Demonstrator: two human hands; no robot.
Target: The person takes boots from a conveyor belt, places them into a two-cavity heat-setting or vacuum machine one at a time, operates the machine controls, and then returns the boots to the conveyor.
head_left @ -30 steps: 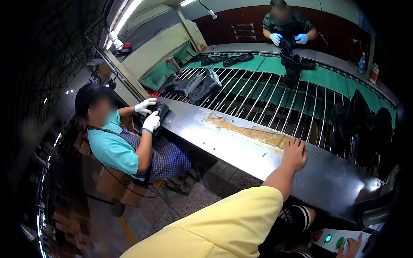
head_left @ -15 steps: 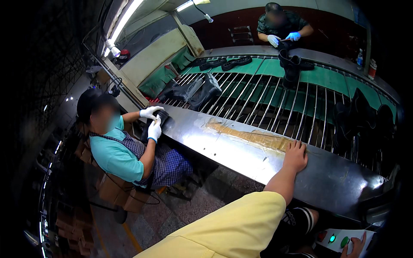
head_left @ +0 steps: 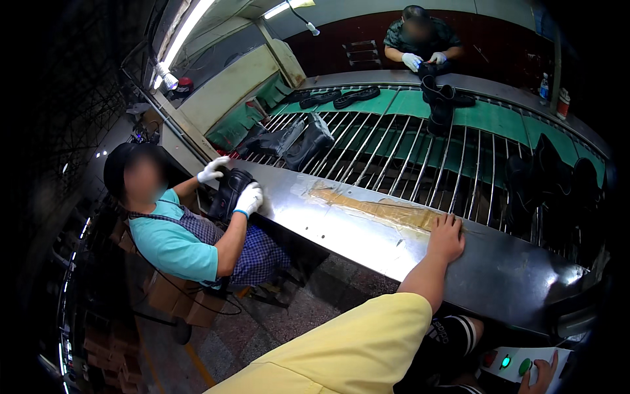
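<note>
On the ledge (head_left: pixel 502 272), right of its middle, the left hand (head_left: pixel 447 238) lies palm down, fingers outstretched and only narrowly parted, holding nothing, its tips by the right end of a strip of tape (head_left: pixel 377 209). Below the ledge's right part, the right hand (head_left: pixel 541 377) is at the box (head_left: pixel 515 355), fingers by the green button (head_left: pixel 525 366); the frame's edge cuts it off, so I cannot tell how far it is closed or whether it presses. The ledge is bare metal, shiny, the tape brown and wrinkled; the box is pale, its green lamp (head_left: pixel 505 362) lit. Beyond the ledge run bars (head_left: pixel 436 164) bearing black boots (head_left: pixel 308 143). At the ledge's left end, a white-gloved co-worker (head_left: pixel 180 230) handles a boot (head_left: pixel 233 190). A yellow sleeve (head_left: pixel 348 341) blocks the floor before the ledge.
</note>
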